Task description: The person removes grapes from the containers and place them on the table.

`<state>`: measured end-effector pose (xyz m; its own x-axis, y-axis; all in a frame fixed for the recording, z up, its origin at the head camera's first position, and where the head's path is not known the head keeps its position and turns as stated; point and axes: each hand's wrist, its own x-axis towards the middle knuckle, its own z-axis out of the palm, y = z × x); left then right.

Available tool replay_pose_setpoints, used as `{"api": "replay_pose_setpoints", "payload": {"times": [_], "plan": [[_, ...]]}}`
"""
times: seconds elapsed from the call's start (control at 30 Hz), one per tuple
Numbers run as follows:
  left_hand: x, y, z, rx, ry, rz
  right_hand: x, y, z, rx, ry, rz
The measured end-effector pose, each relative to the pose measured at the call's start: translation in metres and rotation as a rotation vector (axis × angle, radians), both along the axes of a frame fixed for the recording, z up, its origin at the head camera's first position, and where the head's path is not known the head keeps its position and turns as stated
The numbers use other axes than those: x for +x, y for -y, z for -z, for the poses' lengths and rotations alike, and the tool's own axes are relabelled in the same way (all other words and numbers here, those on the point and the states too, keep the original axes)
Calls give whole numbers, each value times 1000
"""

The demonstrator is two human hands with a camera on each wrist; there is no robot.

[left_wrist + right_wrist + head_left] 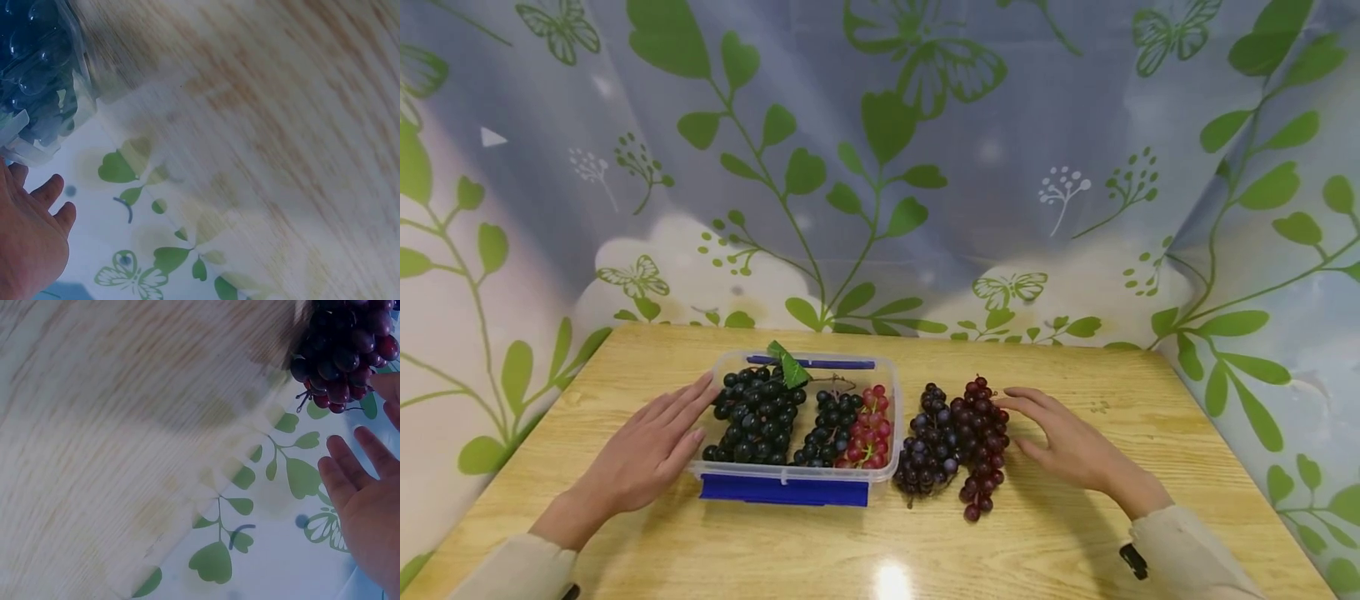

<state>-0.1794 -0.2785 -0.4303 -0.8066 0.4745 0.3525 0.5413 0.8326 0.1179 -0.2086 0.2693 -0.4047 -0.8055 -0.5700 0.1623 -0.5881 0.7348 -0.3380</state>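
Observation:
A clear plastic box [887,473] with blue clasps holds a large bunch of black grapes [760,417], a smaller black bunch [831,421] and a bunch of red grapes [871,429]. My left hand [651,442] lies along the box's left side, its fingers fairly straight. In the left wrist view, that hand [31,231] is at the box's corner. Right of the box lie blue-black grapes [927,446] and dark red grapes [981,433]. My right hand [1063,437] is beside the dark red bunch, fingers extended and loosely bent, fingertips close to it; contact is unclear.
A green leaf [792,368] lies over the box's far rim. All of this is on a light wooden table [1037,542]. Behind it hangs a cloth [962,208] printed with leaves and butterflies, which also runs along both sides.

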Motion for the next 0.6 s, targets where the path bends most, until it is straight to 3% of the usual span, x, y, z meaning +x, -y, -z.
{"api": "replay_pose_setpoints", "payload": {"times": [0.33, 0.6], "plan": [[-1, 0, 0, 4, -1, 4, 1, 1, -8, 40, -137, 44], [-2, -1, 0, 2, -2, 5, 3, 13, -23, 130, -188, 134]]}}
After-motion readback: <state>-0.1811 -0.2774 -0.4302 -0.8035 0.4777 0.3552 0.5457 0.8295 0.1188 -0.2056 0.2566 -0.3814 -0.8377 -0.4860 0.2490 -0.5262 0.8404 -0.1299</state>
